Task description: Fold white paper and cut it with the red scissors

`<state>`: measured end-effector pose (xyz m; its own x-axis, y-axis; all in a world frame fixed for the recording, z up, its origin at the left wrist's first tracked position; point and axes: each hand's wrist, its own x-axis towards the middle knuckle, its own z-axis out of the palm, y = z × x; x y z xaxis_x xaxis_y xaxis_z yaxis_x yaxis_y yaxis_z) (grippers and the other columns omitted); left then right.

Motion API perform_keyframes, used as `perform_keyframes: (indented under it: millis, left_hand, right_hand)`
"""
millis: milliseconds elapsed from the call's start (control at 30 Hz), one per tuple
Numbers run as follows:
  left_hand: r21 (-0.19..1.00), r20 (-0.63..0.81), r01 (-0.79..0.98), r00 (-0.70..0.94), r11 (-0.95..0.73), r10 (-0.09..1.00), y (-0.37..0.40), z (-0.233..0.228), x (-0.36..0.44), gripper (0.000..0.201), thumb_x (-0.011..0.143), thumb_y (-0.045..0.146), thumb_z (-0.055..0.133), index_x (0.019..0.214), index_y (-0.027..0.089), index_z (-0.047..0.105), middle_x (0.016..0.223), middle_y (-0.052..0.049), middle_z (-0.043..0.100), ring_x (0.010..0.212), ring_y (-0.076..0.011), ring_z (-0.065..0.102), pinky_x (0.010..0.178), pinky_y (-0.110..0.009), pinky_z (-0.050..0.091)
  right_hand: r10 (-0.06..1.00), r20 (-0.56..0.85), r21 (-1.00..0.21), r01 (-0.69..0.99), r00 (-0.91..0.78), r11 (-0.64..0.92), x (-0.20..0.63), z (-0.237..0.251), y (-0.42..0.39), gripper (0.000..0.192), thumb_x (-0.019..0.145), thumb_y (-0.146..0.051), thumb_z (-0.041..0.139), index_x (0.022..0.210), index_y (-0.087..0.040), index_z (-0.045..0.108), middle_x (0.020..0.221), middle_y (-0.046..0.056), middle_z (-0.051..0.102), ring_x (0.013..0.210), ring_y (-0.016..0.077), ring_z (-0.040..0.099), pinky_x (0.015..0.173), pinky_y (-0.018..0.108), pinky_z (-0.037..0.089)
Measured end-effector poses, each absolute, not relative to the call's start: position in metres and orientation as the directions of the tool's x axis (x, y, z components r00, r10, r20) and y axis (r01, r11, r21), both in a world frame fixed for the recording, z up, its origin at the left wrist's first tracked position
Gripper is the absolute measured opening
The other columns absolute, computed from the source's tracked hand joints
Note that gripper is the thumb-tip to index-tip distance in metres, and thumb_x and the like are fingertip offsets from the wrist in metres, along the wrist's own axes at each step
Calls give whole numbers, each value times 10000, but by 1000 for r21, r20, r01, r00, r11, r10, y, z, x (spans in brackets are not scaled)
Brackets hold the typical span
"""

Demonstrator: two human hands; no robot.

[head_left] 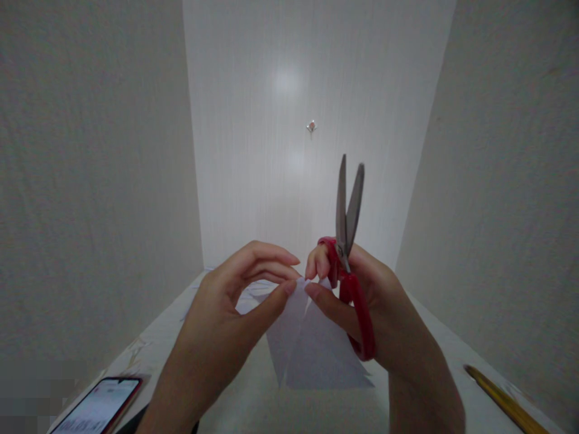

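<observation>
A folded sheet of white paper (321, 349) hangs between my hands, its top edge pinched and a crease running down its left part. My left hand (235, 307) grips the top left of the paper between thumb and fingers. At the top right, the thumb and fingertips of my right hand (375, 295) pinch the paper too. Red-handled scissors (359, 313) hang on the fingers of that same hand, their blades slightly apart and pointing up, away from the paper.
A phone (97, 407) with a lit screen lies at the lower left, beside a dark object partly hidden by my left forearm. At the lower right rests a yellow, stick-like object (502, 401). Pale panels (289, 181) enclose the table on three sides.
</observation>
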<state>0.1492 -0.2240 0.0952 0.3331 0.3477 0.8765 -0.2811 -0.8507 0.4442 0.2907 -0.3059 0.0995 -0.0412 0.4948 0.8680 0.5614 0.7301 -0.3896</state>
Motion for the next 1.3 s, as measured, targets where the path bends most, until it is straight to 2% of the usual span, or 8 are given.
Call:
perform_keyframes:
  millis: [167,600,867,1067,1300]
  left_hand:
    - [402,875,-245,386,-882,292,-223,94,148,84,796,165,663,800,247,683,813,31,708,780,-114,657,741,-177,497]
    - [443,861,-284,397,-850,317,-221,93,146,82,805,216,668,735,257,678,736,58,693,703,-89,638,673,-150,477]
    - [452,861,-288,389,-844,329,-223,95,149,51,813,219,663,826,265,681,808,53,704,742,-86,641,668,-140,476]
    - [424,878,-255,351,-869,325,-224,93,146,81,806,214,669,847,283,681,789,71,692,766,-79,633,713,-137,474]
    - [397,884,-225,356,-890,304,-223,92,147,151,802,164,662,860,303,673,809,89,690,811,-69,634,748,-131,472]
  right_hand:
    - [502,863,-384,574,-55,724,292,99,-306,220,778,-23,568,767,-214,459,792,-22,510,702,118,472,592,223,400]
    - [527,845,-403,537,-93,741,291,99,-307,242,763,13,577,778,-211,484,763,-46,498,689,97,454,613,199,398]
    - [526,849,-409,561,-56,720,292,99,-307,219,775,-7,575,774,-206,486,754,-47,501,635,83,434,557,181,386]
    - [563,824,-467,497,-53,731,291,100,-309,189,800,-58,606,786,-212,497,774,-55,539,652,71,482,578,161,404]
    - [569,822,-483,509,-16,712,292,99,-309,177,805,-89,629,802,-213,502,790,-53,548,633,67,455,564,157,395]
